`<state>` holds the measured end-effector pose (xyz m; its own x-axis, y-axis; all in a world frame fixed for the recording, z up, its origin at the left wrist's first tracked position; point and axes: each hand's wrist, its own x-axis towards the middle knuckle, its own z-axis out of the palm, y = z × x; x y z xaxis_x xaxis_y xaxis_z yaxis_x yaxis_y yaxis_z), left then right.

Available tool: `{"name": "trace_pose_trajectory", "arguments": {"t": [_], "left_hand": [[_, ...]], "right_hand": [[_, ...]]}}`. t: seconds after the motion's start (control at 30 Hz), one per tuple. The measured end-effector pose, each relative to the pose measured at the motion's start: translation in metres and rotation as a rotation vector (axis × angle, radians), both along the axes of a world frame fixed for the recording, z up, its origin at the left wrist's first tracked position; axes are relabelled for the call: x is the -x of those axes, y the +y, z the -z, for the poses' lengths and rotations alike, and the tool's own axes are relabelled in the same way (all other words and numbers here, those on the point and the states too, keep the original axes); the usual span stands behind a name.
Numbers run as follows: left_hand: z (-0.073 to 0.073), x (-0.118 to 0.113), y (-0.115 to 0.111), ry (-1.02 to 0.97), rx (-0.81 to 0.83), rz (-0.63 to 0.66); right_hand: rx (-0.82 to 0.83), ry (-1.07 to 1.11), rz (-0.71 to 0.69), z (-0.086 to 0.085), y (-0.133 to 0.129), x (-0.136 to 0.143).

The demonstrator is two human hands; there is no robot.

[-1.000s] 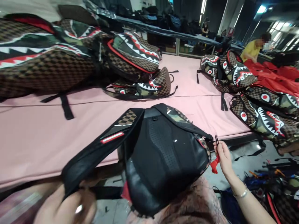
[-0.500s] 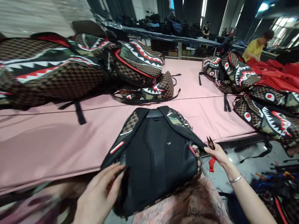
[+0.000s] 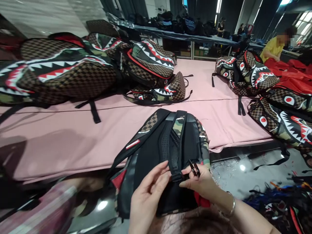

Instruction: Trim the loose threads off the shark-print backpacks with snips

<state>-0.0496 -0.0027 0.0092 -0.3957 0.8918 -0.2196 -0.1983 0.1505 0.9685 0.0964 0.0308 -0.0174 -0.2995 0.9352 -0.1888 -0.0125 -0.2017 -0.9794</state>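
Observation:
A backpack leans against the table edge in front of me, its black padded back facing up. Its right shoulder strap is drawn across the middle of the back panel. At the strap's lower end, my left hand has its fingertips and thumb closed at the left side of the buckle. From the right, my right hand pinches the same strap end. Dark thread snips stay held in that right hand, points upward. Something red hangs below the right hand.
Checkered shark-mouth backpacks are heaped on the pink-covered table at left, and more backpacks lie at right. A person in yellow stands beside red fabric. Tangled straps lie at lower right.
My right hand has moved left, bringing the shoulder strap from the backpack's right side over its middle. My left hand has left the backpack's left edge and come to the strap.

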Motion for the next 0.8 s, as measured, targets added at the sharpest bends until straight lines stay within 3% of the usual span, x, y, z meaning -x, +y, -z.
{"name": "trace_pose_trajectory", "arguments": {"t": [0.1,0.23,0.53,0.7,0.8], "left_hand": [[0.007,0.014,-0.001,0.174,-0.011,0.079],[0.011,0.017,0.006,0.329,-0.080,0.100],[-0.001,0.013,0.015,0.493,-0.087,0.161],[0.014,0.008,0.014,0.339,-0.095,-0.055],[0.021,0.000,0.012,0.080,-0.057,-0.178]], "right_hand": [[-0.078,-0.034,-0.024,0.001,-0.002,0.008],[-0.116,-0.101,-0.062,-0.006,-0.003,0.009],[-0.153,-0.161,-0.132,-0.016,0.002,0.009],[-0.240,-0.250,-0.265,-0.031,0.006,0.003],[-0.421,-0.401,-0.211,-0.042,0.016,-0.010]]}}
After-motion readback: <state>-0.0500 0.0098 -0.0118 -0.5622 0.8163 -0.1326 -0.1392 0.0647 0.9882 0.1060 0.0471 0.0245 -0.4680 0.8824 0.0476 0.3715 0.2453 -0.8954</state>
